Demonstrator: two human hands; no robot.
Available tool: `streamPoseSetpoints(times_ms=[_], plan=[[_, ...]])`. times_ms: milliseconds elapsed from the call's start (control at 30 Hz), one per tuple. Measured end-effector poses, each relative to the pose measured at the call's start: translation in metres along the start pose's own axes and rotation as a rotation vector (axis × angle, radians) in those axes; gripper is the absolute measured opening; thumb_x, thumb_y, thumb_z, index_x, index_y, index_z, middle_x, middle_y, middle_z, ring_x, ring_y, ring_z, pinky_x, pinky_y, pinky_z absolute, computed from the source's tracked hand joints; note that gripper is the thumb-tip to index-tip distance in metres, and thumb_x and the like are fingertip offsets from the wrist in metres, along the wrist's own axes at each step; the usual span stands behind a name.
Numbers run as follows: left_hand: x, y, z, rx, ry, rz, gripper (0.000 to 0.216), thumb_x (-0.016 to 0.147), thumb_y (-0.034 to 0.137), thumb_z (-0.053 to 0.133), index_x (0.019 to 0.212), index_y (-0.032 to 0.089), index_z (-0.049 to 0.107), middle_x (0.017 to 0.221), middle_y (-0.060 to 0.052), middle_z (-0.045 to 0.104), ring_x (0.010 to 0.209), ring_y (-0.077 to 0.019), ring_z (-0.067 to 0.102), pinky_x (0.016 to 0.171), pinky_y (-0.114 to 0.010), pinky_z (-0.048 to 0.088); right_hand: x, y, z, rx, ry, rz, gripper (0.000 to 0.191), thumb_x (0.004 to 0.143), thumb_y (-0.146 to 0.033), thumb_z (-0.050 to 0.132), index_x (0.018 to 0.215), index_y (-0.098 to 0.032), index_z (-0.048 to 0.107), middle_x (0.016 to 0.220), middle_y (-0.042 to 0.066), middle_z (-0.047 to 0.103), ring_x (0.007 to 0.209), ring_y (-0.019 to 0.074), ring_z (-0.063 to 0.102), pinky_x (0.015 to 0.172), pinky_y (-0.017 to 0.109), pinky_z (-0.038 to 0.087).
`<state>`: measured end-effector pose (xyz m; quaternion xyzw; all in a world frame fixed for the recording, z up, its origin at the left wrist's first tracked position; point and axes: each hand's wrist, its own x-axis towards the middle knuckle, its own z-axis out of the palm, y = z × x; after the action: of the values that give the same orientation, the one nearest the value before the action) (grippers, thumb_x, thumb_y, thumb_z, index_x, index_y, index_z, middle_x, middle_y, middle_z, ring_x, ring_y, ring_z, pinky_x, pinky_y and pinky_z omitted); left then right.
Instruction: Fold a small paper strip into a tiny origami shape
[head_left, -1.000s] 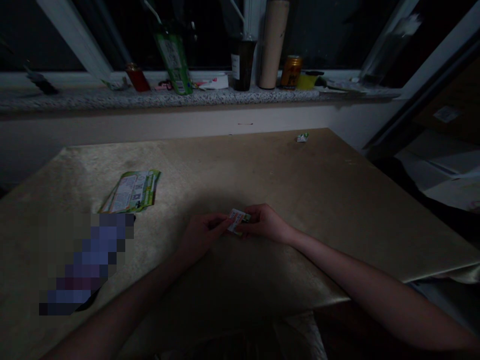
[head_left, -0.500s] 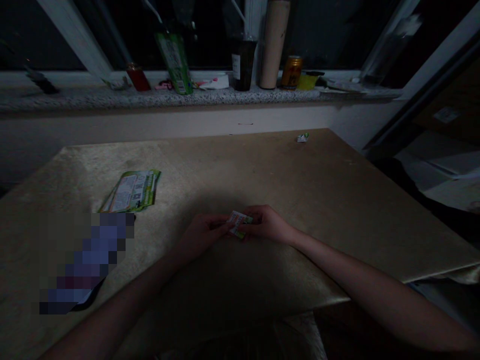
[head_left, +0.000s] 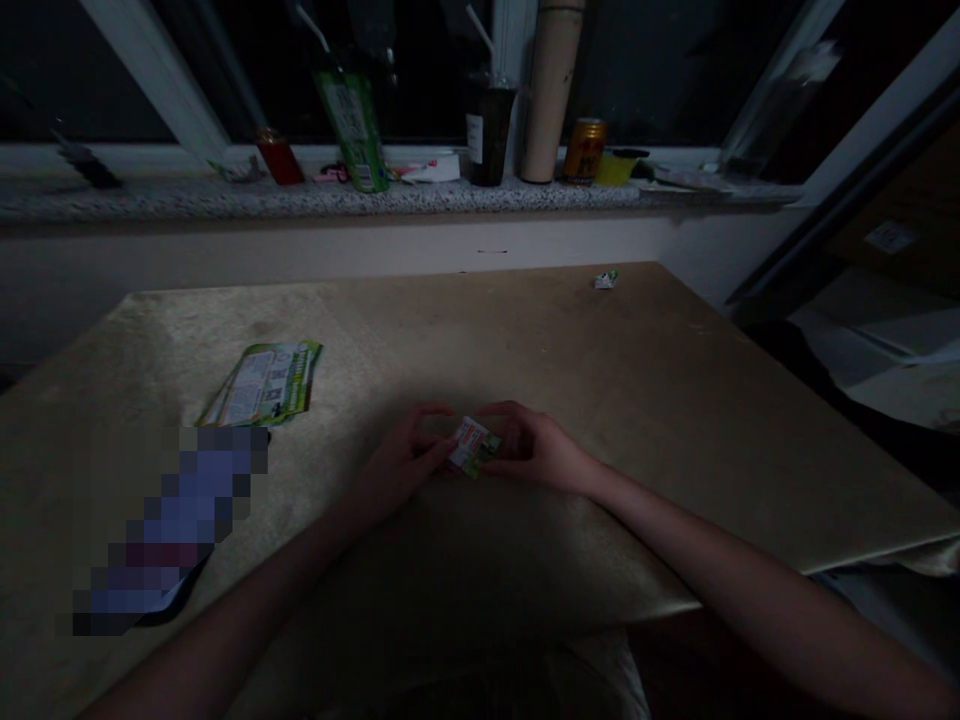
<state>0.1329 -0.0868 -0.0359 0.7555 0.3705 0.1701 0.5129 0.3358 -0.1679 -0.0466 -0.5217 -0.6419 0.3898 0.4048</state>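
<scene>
A small folded paper leaflet (head_left: 472, 446), white with red and green print, sits between both hands just above the tan table (head_left: 675, 400). My left hand (head_left: 405, 462) pinches its left edge with thumb and fingertips. My right hand (head_left: 536, 448) grips its right edge, fingers curled around it. The room is dim, so the print is unreadable.
A stack of green and white leaflets (head_left: 266, 382) lies at the table's left. A blurred dark object (head_left: 172, 530) lies nearer the front left. A small crumpled wrapper (head_left: 605, 278) rests at the far edge. The stone windowsill (head_left: 225, 197) holds bottles, a cup (head_left: 487, 130), a tall tube (head_left: 551, 90) and a can (head_left: 583, 150).
Both hands have turned the small leaflet, which now stands tilted between the fingertips. The left fingers have spread a little.
</scene>
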Motion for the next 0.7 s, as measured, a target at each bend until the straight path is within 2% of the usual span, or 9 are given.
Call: streamPoseSetpoints(times_ms=[67,133,200,300,400,467,600,700], plan=[[0.000,-0.002,0.000,0.093,0.003,0.068,0.029,0.088,0.039,0.050,0.110,0.020,0.050,0.074,0.000,0.070,0.067,-0.0187,0.066,0.060,-0.027,0.049,-0.001,0.003,-0.005,-0.182,0.040,-0.155,0.042,0.072,-0.031,0.074,0.109,-0.019,0.059,0.083,0.002,0.060,0.066,0.0117,0.055,0.057,0.022,0.045],[-0.001,-0.003,0.000,0.217,-0.014,0.158,0.020,0.089,0.037,0.048,0.098,0.020,0.055,0.079,-0.001,0.069,0.071,-0.0176,0.065,0.064,-0.027,0.048,0.000,0.008,-0.008,-0.286,-0.002,-0.288,0.022,0.076,-0.027,0.071,0.095,-0.018,0.065,0.091,0.005,0.060,0.080,0.0148,0.057,0.070,0.026,0.047],[-0.002,-0.003,0.001,0.299,-0.049,0.213,0.019,0.091,0.035,0.045,0.094,0.020,0.057,0.084,-0.001,0.069,0.075,-0.0170,0.064,0.067,-0.028,0.047,0.002,0.013,-0.009,-0.316,-0.057,-0.357,0.012,0.080,-0.024,0.068,0.090,-0.017,0.068,0.090,0.006,0.062,0.086,0.0166,0.058,0.076,0.028,0.047],[-0.004,0.000,-0.001,0.433,-0.105,0.288,0.021,0.090,0.035,0.047,0.101,0.021,0.059,0.092,-0.003,0.068,0.081,-0.0188,0.063,0.071,-0.030,0.046,0.003,0.017,-0.011,-0.332,-0.066,-0.396,0.012,0.082,-0.024,0.067,0.091,-0.017,0.070,0.088,0.007,0.064,0.087,0.0170,0.058,0.076,0.028,0.047],[-0.006,0.000,-0.007,0.617,-0.173,0.459,0.035,0.084,0.040,0.058,0.114,0.020,0.056,0.107,-0.006,0.064,0.096,-0.0239,0.058,0.084,-0.035,0.043,0.002,0.016,-0.013,-0.377,-0.080,-0.401,0.014,0.084,-0.026,0.064,0.094,-0.019,0.071,0.090,0.006,0.064,0.088,0.0170,0.058,0.077,0.029,0.047],[-0.005,-0.002,-0.011,0.713,-0.199,0.547,0.043,0.083,0.041,0.061,0.119,0.021,0.054,0.110,-0.007,0.061,0.101,-0.0253,0.054,0.089,-0.038,0.039,0.001,0.014,-0.014,-0.425,-0.093,-0.397,0.018,0.085,-0.029,0.063,0.097,-0.019,0.071,0.092,0.007,0.064,0.089,0.0175,0.058,0.077,0.030,0.047],[-0.001,-0.007,-0.015,0.798,-0.155,0.601,0.029,0.086,0.039,0.057,0.111,0.024,0.061,0.107,-0.006,0.058,0.101,-0.0246,0.051,0.088,-0.039,0.039,-0.001,0.013,-0.011,-0.520,-0.093,-0.417,0.021,0.084,-0.035,0.064,0.097,-0.020,0.071,0.091,0.007,0.064,0.087,0.0181,0.057,0.075,0.030,0.047],[0.001,-0.010,-0.016,0.781,-0.144,0.624,0.028,0.087,0.040,0.057,0.111,0.025,0.062,0.110,-0.006,0.057,0.100,-0.0241,0.051,0.087,-0.037,0.040,-0.001,0.014,-0.009,-0.571,-0.086,-0.445,0.021,0.086,-0.036,0.060,0.095,-0.020,0.071,0.090,0.008,0.064,0.085,0.0179,0.057,0.073,0.030,0.046]])
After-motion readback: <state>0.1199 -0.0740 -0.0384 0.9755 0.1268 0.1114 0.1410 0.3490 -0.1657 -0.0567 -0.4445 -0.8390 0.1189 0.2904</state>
